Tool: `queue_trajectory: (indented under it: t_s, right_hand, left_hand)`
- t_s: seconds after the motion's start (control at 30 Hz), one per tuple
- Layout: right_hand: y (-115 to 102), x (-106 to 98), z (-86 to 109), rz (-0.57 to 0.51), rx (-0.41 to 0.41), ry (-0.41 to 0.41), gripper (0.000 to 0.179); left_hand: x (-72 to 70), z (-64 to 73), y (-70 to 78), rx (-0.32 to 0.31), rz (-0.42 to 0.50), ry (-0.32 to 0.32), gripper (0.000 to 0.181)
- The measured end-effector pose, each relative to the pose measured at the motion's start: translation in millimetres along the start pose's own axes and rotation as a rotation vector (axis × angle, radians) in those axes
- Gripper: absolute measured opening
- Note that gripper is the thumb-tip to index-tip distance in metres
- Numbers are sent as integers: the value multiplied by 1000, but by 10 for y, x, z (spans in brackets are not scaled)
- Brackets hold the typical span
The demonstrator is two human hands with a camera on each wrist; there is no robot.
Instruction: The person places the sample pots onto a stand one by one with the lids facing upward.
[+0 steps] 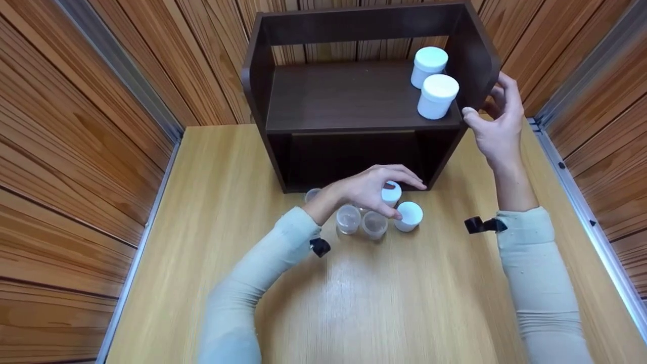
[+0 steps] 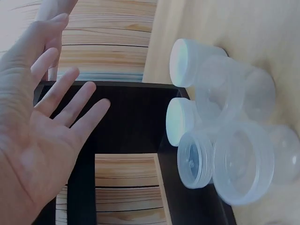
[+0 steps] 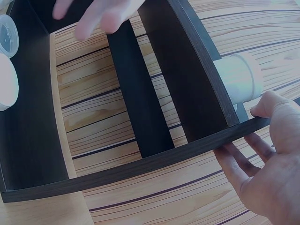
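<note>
Shelf (image 1: 343,98): dark brown, made of flat, smooth boards, standing at the back of the surface (image 1: 354,303), which has a light wood look.
Right hand (image 1: 500,135): pinches the shelf's right side board between thumb and fingers, perhaps to hold it steady.
Left hand (image 1: 371,188): spread wide in front of the shelf, over the low jars (image 1: 408,218), with nothing in it; that big curve would suit a round jar.
Top jars (image 1: 435,98): two, white and round, upright on the shelf's upper board near its right end; flat bottoms likely help them stand.
Low jars: two with smooth white lids, in front of the shelf's right part.
Clear jars (image 1: 348,222): see-through, shiny, probably plastic, in front of the shelf's middle; the left hand hides some, so I cannot count them.
</note>
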State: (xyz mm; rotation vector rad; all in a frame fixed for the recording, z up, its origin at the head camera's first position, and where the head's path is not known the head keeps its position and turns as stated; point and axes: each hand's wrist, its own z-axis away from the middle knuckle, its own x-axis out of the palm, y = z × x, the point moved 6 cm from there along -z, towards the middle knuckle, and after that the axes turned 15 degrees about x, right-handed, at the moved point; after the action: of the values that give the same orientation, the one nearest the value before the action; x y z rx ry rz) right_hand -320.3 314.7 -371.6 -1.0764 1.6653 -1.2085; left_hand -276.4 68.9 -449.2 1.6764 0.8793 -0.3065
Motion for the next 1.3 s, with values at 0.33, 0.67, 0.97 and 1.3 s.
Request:
queue_trajectory:
  t_s: [0.33, 0.67, 0.97, 1.3]
  right_hand:
    - [-19, 12, 0, -11, -3, -6, 63]
    - [-7, 6, -6, -22, -14, -1, 63]
    - [-9, -3, -25, -28, -23, 10, 62]
    - [-10, 19, -10, -27, -16, 0, 62]
  left_hand:
    - [169, -84, -256, -94, 105, -47, 74]
    - [373, -134, -511, -128, 139, -103, 75]
    - [513, -180, -595, -139, 125, -134, 74]
    - [684, -210, -672, -249, 119, -147, 72]
